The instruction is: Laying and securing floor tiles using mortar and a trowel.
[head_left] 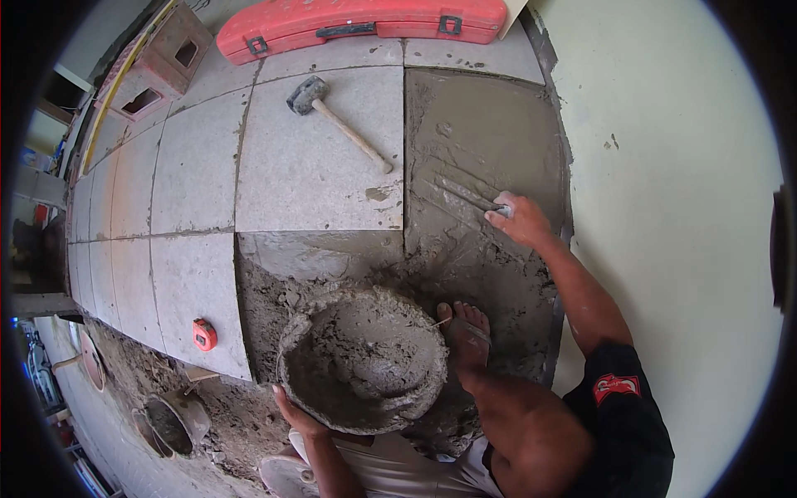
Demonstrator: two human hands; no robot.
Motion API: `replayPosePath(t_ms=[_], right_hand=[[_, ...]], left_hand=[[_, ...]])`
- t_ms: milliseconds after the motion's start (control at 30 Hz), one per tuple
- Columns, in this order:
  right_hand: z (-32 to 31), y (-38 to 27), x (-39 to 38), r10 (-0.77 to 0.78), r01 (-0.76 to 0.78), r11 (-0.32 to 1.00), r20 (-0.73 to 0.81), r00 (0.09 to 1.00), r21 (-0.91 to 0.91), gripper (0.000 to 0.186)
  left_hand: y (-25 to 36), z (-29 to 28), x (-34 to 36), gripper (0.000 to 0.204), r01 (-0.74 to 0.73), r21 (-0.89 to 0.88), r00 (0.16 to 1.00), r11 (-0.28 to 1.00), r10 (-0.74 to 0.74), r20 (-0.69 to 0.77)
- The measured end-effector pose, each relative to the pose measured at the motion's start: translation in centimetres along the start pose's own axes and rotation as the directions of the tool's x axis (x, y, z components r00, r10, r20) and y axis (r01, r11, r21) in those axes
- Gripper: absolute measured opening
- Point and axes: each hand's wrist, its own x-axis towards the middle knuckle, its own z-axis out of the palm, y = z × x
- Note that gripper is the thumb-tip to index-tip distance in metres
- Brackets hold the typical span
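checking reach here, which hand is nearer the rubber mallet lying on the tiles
Right. The right hand works a trowel in wet mortar just right of and below the mallet. The left hand grips the mortar pan rim, much farther down.

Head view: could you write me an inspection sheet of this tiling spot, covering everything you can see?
Surface: grey floor tiles laid; wet mortar bed beside the wall.
Job's things: mortar-filled basin; trowel on the bed.
Clutter: mallet, red case, orange tape measure, bucket.
Grips: left hand holds the basin rim; right hand holds the trowel.
Cables: nothing seen.
Surroundings: bare foot on mortar; bricks far left.
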Motion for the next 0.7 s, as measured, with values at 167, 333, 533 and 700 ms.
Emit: replayPosePath(t_ms=[167,333,533,700], right_hand=[[-0.8,0.8,-6.7,0.109,-0.106,0.973,0.002,0.994,-0.203,0.046],[0.8,3.4,-6.3,0.138,-0.129,0.99,-0.392,0.91,0.049,0.051],[2.4,-6.5,-2.1,0.356,-0.133,0.537,-0.081,0.931,0.833,0.043],[4.9,-10.9,3.3,0.275,0.016,0.491,-0.172,0.946,0.871,0.035]], left_hand=[[-0.1,-0.2,0.2,0.068,-0.019,0.053,0.999,0.998,0.021,-0.032],[-0.6,-0.6,0.7,0.067,-0.033,0.091,0.998,0.995,0.037,-0.041],[-0.6,-1.5,0.9,0.067,-0.054,0.058,0.998,0.997,0.054,0.012],[-0.4,-1.5,0.8,0.068,-0.028,0.062,1.0,0.998,0.027,0.005]])
